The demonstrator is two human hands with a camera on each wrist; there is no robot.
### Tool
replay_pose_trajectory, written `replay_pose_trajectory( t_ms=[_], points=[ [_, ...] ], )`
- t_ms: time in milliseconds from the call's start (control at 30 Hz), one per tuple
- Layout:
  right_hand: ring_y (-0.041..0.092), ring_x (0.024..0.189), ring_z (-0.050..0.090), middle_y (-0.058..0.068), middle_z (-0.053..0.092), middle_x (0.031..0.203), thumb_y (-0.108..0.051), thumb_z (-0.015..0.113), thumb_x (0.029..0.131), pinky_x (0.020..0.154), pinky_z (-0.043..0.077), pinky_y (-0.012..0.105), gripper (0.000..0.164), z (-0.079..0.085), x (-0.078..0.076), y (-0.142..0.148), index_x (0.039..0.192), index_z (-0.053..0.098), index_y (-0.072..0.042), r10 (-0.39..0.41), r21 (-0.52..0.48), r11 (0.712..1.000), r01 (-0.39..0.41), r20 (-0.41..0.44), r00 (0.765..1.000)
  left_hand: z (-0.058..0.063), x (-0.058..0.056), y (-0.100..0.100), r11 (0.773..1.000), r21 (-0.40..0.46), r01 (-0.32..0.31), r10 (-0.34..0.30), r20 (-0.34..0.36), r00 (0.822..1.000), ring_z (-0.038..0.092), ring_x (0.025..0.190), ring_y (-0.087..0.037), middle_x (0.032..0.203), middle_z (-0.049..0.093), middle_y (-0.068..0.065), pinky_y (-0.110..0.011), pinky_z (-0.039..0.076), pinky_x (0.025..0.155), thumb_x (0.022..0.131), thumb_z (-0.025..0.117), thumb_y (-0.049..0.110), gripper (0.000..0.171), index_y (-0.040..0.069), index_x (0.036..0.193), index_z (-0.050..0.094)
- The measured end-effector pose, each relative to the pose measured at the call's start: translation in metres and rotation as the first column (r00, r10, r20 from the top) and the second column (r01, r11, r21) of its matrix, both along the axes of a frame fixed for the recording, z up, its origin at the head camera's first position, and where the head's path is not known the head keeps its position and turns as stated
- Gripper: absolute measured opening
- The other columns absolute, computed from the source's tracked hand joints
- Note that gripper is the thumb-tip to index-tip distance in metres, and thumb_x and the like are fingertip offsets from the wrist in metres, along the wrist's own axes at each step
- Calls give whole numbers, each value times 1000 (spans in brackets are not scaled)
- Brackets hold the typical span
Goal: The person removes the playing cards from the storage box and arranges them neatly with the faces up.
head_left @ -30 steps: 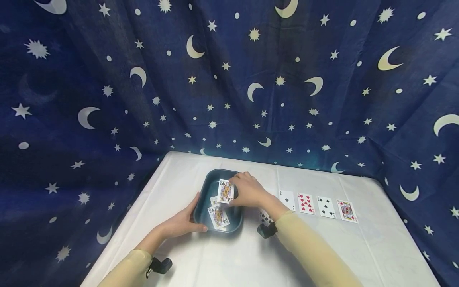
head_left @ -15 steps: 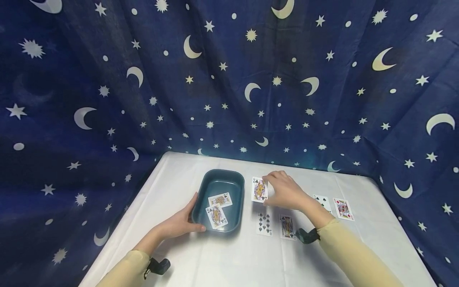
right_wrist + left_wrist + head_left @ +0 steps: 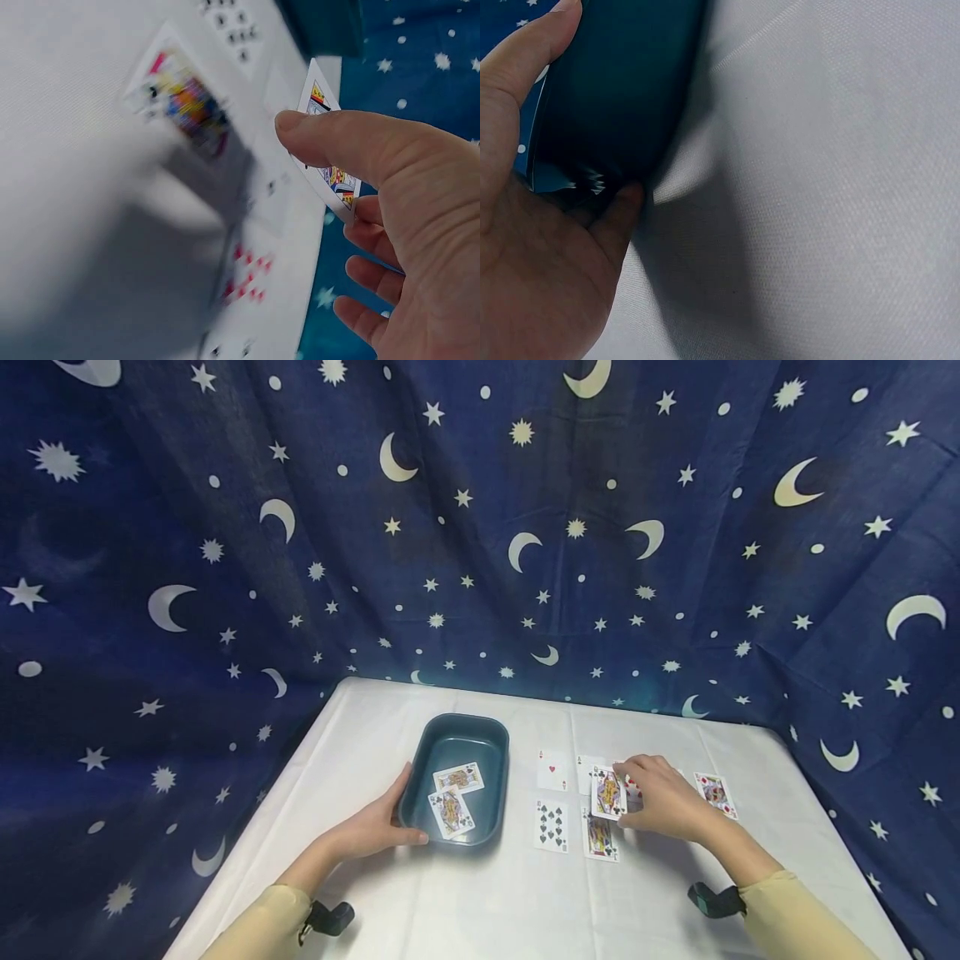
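My right hand (image 3: 663,797) pinches a queen of clubs (image 3: 608,792) between thumb and fingers, raised over the rows of cards. In the right wrist view the thumb lies across the face of this queen card (image 3: 337,176). Below it, a face card of clubs (image 3: 602,839) and an ace card (image 3: 583,774) are partly covered. My left hand (image 3: 372,822) grips the left near corner of a dark teal tray (image 3: 501,777), thumb at the near rim. Two overlapping face cards (image 3: 452,812) lie in the tray. The left wrist view shows the left hand (image 3: 547,247) around the tray wall (image 3: 622,82).
Between tray and right hand lie an ace of hearts (image 3: 552,768) and a ten of spades (image 3: 552,827). A face card of diamonds (image 3: 717,793) lies right of the right hand. A white cloth (image 3: 480,902) covers the table; a starry blue curtain (image 3: 480,568) hangs behind.
My right hand has carried the queen of clubs rightward from above the tray to above the card rows. The left hand has stayed at the tray.
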State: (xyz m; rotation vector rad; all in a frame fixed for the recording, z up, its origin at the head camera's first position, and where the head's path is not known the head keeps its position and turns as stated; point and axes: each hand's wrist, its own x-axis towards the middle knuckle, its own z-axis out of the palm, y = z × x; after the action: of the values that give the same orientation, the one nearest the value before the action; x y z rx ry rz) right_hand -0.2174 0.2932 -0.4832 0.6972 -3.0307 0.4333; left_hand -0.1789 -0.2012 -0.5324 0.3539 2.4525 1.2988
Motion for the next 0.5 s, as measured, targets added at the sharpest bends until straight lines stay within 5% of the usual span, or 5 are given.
replay_pose_trajectory(
  t_ms=[500],
  points=[
    [40,120,52,15,62,129,-35,97,58,101,44,62,89,-30,25,40,134,64,-2,-28,-7,1000,28,22,999,2,1,0,1000,14,-2,2,14,1000,4,156,-31,171,-1,-10,-53,13,123,82,87,37,125,17,166,-4]
  ],
)
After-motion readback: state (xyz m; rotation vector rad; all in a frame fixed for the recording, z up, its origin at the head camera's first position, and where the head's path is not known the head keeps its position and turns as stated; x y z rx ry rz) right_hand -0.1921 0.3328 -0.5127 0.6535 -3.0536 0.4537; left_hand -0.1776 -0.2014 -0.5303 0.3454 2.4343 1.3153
